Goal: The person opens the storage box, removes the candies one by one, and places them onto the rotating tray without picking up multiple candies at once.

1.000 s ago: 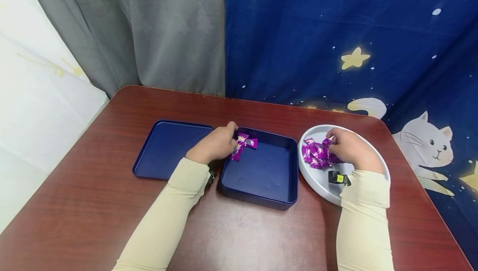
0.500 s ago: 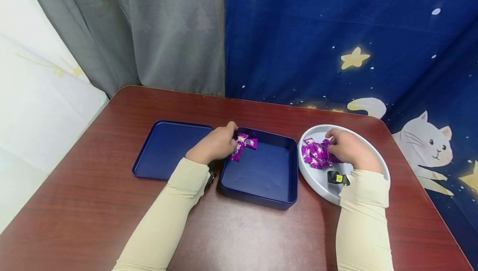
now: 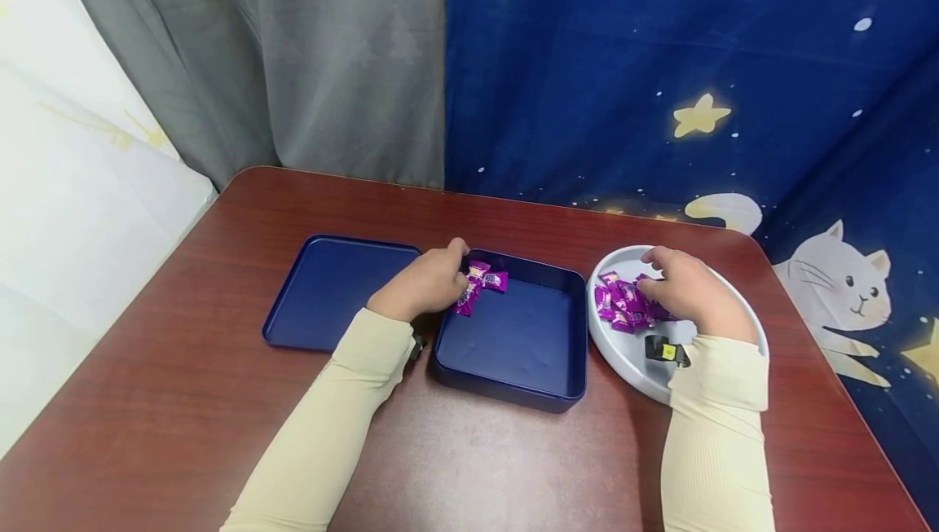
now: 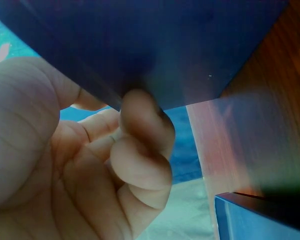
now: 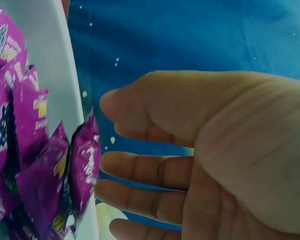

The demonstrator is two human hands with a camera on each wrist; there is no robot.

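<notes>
My left hand (image 3: 425, 283) holds the left wall of a navy blue rectangular box (image 3: 517, 345) near its far corner. In the left wrist view, curled fingertips press the outside of that wall, and the thumb reaches up past the edge. A few purple wrapped candies (image 3: 469, 297) lie inside the box along its left side. My right hand (image 3: 693, 296) is over a round white tray (image 3: 623, 365), beside a heap of the same candies (image 3: 619, 304). From the right wrist, its fingers look loosely extended and apart, with fingertips right at the nearest candy (image 5: 85, 170) and nothing gripped.
A flat navy lid (image 3: 323, 296) lies left of the box, partly behind my left forearm. The tray's left rim sits against the box's right side. All stand on a reddish-brown wooden table (image 3: 469, 467), with grey and blue curtains (image 3: 587, 68) behind its far edge.
The thumb and fingers of my right hand have spread apart a little over the candy heap. My left hand, the box and the lid stay where they were.
</notes>
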